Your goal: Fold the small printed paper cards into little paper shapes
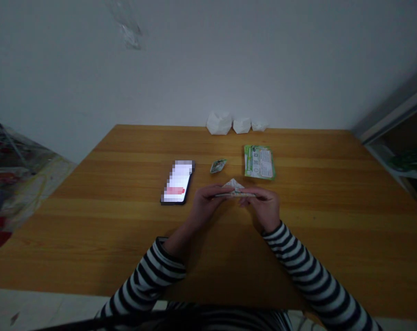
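Observation:
A small folded piece of printed paper (233, 185), with a pointed peak in the middle and flat edges at both sides, is held up above the table. My left hand (208, 198) pinches its left edge between thumb and fingers. On the opposite edge my right hand (264, 202) has a like pinch. Just beyond the paper lies a small green and white folded paper piece (218, 166), untouched. Farther right, past my right hand, are green and white printed sheets (259, 162) lying flat.
A phone (177, 182) with a lit, blurred screen lies left of my hands. Three white folded paper shapes, a large one (219, 123), a middle one (242, 125) and a small one (259, 126), stand along the wall at the back of the wooden table (332, 184).

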Demonstrator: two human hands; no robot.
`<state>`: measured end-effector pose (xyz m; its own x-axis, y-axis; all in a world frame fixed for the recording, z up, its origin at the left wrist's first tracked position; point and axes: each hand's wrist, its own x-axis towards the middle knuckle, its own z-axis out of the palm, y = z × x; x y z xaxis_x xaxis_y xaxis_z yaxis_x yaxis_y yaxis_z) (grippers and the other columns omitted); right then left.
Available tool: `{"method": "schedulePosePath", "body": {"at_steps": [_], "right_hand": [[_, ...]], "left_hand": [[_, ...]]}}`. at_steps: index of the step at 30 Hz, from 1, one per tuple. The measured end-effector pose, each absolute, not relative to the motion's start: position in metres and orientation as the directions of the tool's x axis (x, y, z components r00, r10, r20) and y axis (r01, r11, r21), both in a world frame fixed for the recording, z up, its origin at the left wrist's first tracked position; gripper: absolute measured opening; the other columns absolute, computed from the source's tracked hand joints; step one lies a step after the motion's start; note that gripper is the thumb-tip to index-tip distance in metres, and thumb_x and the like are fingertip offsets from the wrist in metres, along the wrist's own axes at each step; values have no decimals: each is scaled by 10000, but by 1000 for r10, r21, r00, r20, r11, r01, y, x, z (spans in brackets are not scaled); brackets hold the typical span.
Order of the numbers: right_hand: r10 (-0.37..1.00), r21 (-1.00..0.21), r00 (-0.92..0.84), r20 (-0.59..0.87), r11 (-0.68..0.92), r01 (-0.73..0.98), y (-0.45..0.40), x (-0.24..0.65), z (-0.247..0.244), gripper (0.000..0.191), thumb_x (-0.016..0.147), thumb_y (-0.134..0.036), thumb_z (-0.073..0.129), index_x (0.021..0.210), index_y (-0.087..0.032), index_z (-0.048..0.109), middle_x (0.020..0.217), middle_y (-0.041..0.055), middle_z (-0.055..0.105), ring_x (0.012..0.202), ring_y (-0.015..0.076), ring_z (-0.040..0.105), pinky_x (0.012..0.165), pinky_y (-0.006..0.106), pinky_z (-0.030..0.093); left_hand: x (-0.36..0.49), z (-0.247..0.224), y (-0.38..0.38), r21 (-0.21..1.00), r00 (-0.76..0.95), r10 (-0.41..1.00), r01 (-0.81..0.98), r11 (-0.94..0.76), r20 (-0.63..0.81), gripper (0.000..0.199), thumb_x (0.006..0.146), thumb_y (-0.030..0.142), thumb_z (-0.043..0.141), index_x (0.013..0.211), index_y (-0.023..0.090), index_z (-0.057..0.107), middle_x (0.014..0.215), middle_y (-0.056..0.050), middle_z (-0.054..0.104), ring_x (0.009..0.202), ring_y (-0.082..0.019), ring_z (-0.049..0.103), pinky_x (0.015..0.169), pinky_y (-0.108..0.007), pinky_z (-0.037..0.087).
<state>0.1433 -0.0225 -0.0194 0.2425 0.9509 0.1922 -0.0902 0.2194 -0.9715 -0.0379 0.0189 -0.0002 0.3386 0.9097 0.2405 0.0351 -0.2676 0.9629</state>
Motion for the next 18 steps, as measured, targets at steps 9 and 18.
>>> {"method": "schedulePosePath", "body": {"at_steps": [9,18], "right_hand": [[924,-976,347,160,201,-83,-21,129,-13,203,718,-380,809,704,-203,711,710,44,760,668,210,725,677,356,609],[942,-970,297,158,204,-129,-21,124,-14,218,899,-431,615,931,-217,648,849,48,749,715,201,723,737,382,612]], "left_hand": [[-21,2,8,996,101,995,-88,-1,10,176,727,332,804,842,198,795,877,-51,784,833,-209,720,838,-355,574],[-20,-1,13,943,109,989,-307,125,-96,340,691,364,832,913,151,686,690,10,720,651,-123,697,734,-274,600]]}}
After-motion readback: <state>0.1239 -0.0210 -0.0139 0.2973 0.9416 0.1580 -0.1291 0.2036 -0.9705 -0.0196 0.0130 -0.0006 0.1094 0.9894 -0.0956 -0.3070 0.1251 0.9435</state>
